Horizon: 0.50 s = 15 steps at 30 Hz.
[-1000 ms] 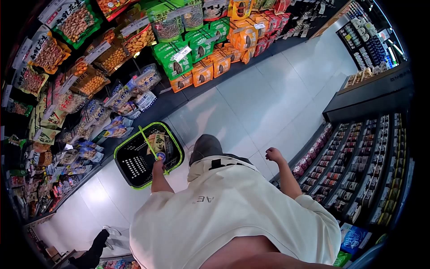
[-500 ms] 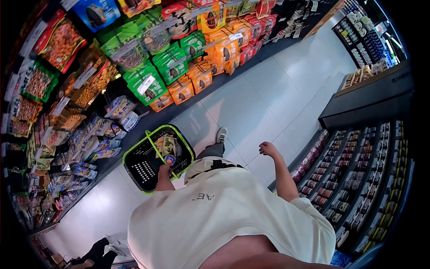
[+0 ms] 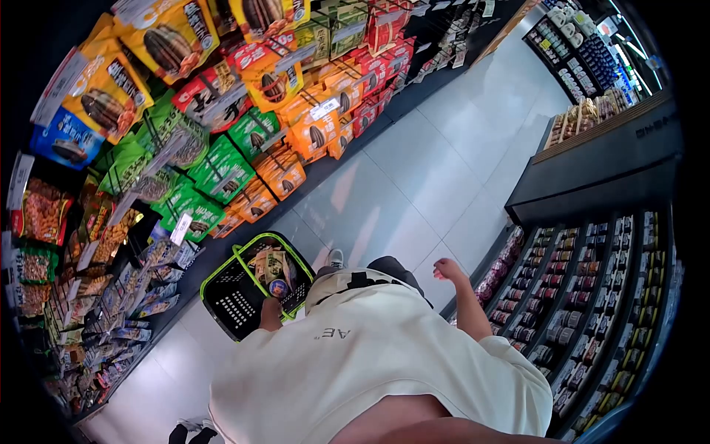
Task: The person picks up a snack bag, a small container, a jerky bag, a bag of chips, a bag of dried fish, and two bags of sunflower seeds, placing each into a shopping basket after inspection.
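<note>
My left hand is closed round the green handle of a black shopping basket with a green rim. Inside the basket lie several packets and a round blue-lidded item. My right hand hangs in the air at my right side, its fingers curled together with nothing visible in them.
Bagged snacks fill a rack on the left, close to the basket. On the right, a shelf holds rows of small jars. Tiled floor runs between them past a dark counter. Another person's shoes show at bottom left.
The shelves have shifted in view and more yellow bags show at upper left. My visible shoe is now mostly behind my clothes. My left hand keeps its hold on the basket.
</note>
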### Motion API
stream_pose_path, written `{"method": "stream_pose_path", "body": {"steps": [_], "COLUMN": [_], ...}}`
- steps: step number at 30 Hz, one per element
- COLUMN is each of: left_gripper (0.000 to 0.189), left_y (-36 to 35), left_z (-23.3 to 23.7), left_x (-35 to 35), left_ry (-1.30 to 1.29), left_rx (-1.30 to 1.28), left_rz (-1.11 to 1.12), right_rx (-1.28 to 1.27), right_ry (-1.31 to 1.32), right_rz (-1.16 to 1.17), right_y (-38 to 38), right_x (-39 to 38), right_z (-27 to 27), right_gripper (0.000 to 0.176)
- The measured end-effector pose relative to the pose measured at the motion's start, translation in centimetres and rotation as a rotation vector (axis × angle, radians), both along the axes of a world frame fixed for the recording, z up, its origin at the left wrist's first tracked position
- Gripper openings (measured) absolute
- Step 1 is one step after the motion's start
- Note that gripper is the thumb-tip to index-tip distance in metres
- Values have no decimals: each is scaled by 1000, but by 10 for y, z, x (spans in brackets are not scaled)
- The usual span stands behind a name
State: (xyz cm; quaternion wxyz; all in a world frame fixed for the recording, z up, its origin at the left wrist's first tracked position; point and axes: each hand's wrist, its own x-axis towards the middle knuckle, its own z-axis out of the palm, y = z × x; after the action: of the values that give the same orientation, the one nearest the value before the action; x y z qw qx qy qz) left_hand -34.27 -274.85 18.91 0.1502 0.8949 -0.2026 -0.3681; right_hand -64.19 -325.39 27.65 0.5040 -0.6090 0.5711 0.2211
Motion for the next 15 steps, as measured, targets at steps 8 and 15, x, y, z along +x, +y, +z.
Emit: {"method": "stream_pose_path", "body": {"steps": [8,15], "left_gripper": [21,19], "left_y": [-82,-177], "left_z": [-137,-95], "left_x": [-8,-29], "left_ry": [476,-8], "left_rx": [280,596], "left_rz": [1043,-532], "right_rx": [163,-10], "right_ry": [139,38], "right_rz": [-49,174], "right_y": [-120,-288], "right_x": [-17,10], "right_z": [-27,-22], "right_gripper": [22,25]}}
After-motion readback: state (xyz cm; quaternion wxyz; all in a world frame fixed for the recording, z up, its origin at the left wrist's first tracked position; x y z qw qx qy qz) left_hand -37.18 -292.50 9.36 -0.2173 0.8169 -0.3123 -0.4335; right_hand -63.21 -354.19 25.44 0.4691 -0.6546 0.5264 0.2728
